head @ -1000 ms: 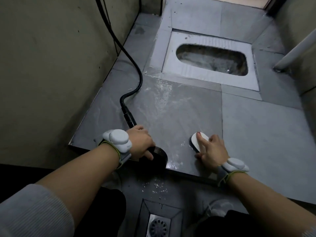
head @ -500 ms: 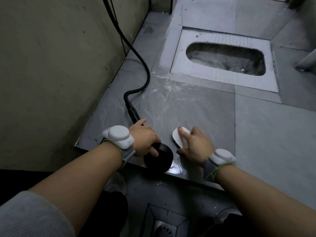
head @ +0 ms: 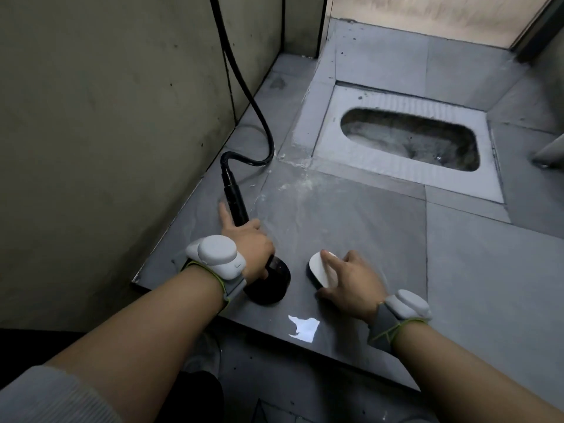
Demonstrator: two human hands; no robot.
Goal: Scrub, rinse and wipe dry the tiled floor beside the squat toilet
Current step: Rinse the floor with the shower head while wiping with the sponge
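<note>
Left hand clenched round the black shower head, water sheeting over the floor tile beside the squat toilet. Right hand grips a white scrubber, pressed flat. Best approach, imo: overlapping strokes w/ spray aimed just ahead.

left hand gripped black shower head, index finger stretched along handle, round head face down at near edge of raised tiled floor. black hose ran from handle up left wall. right hand held white scrubber on tile, just right of shower head. wet sheen on tile between hands and squat toilet, far right. grey wrist devices on both wrists.
</note>
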